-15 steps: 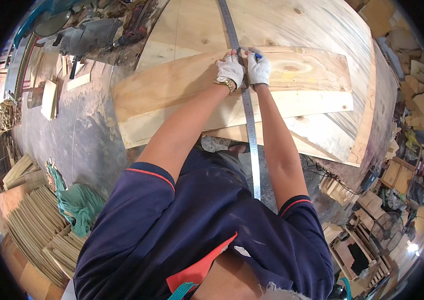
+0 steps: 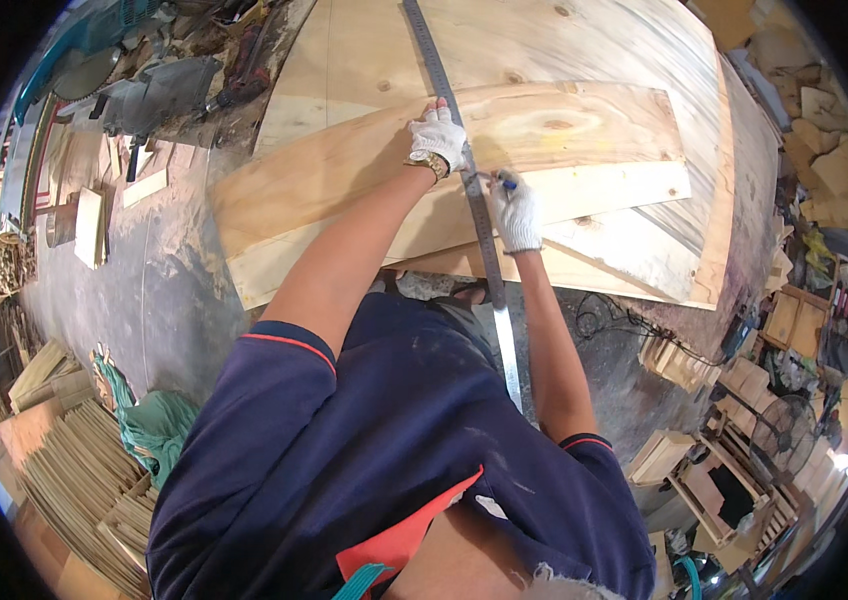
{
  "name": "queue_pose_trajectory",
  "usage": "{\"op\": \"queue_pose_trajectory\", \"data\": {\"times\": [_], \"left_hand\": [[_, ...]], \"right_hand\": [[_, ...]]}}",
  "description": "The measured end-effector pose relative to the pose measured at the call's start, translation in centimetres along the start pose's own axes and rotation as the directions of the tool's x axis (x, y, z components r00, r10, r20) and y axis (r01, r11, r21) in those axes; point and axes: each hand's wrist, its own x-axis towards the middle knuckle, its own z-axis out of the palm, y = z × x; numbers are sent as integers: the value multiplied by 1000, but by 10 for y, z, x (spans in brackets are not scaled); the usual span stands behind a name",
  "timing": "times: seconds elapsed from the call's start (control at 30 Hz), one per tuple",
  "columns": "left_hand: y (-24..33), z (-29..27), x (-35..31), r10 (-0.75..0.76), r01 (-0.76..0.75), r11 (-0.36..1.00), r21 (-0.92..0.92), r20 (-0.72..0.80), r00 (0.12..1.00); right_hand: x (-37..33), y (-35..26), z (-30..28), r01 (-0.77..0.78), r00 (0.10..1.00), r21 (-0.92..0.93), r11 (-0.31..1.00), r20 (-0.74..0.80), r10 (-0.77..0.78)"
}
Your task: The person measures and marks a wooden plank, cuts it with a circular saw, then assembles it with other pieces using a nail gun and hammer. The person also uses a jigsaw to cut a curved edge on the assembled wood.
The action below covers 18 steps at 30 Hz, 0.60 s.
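Observation:
A long metal ruler (image 2: 481,215) runs from the far edge of the view down across the boards and past their near edge towards my body. My left hand (image 2: 438,138), in a white knit glove with a watch at the wrist, lies against the ruler with its fingers stretched forward, pressing at its left side. To the right of the ruler, my gloved right hand (image 2: 517,212) is closed around a pen with a blue end (image 2: 509,184); its tip points towards the ruler's edge. Under both lies a plywood piece with a curved far edge (image 2: 314,170).
A larger plywood sheet (image 2: 374,50) lies beneath the curved piece. At the far left are a saw blade (image 2: 87,75) and a power drill (image 2: 236,92). Stacked wood strips (image 2: 79,470) and a green cloth (image 2: 159,425) sit at near left. A fan (image 2: 782,425) stands at right.
My right hand has drawn back along the ruler towards me, away from my left hand. My left hand still rests at the ruler. The whole view has shifted slightly.

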Motion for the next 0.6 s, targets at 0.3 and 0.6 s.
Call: {"op": "queue_pose_trajectory", "data": {"times": [0.3, 0.6], "left_hand": [[-3, -4, 0, 18, -19, 1000, 10, 44, 999], [-6, -6, -3, 57, -57, 998, -2, -5, 998]], "right_hand": [[-127, -6, -55, -168, 971, -49, 985, -181, 156], [-284, 68, -67, -629, 768, -300, 718, -93, 634]]}}
